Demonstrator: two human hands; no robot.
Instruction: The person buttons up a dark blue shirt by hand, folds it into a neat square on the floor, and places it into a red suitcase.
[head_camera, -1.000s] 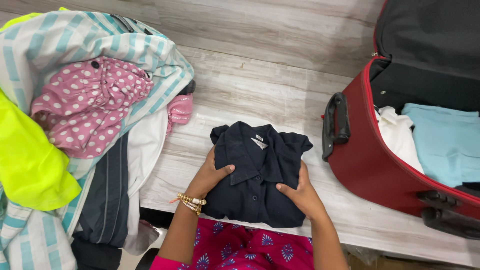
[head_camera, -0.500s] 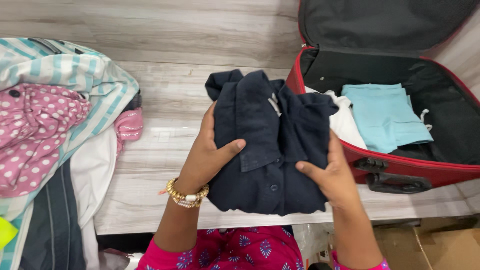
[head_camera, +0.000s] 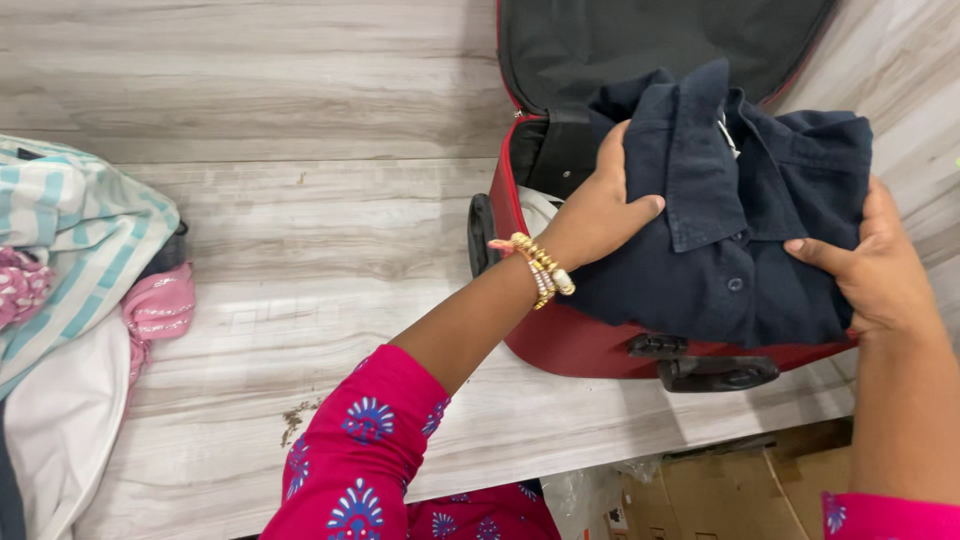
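A folded navy shirt (head_camera: 730, 220) with collar and buttons is held up over the open red suitcase (head_camera: 560, 335). My left hand (head_camera: 600, 205) grips its left edge, thumb on top; a gold beaded bracelet sits on that wrist. My right hand (head_camera: 875, 270) grips its right edge, thumb pressed on the front. The shirt hides most of the suitcase's inside; only the black lid lining (head_camera: 600, 45) and a bit of white cloth (head_camera: 540, 208) show.
A pile of clothes lies at the left: a teal-striped cloth (head_camera: 70, 240), a pink garment (head_camera: 160, 305), a white one (head_camera: 60, 420). The wooden surface (head_camera: 320, 230) runs between pile and suitcase. Cardboard (head_camera: 760, 480) lies below the front edge.
Both hands lifted the folded navy shirt off the wooden surface and carried it right, over the open suitcase. The view swung right, so the clothes pile slid to the left edge.
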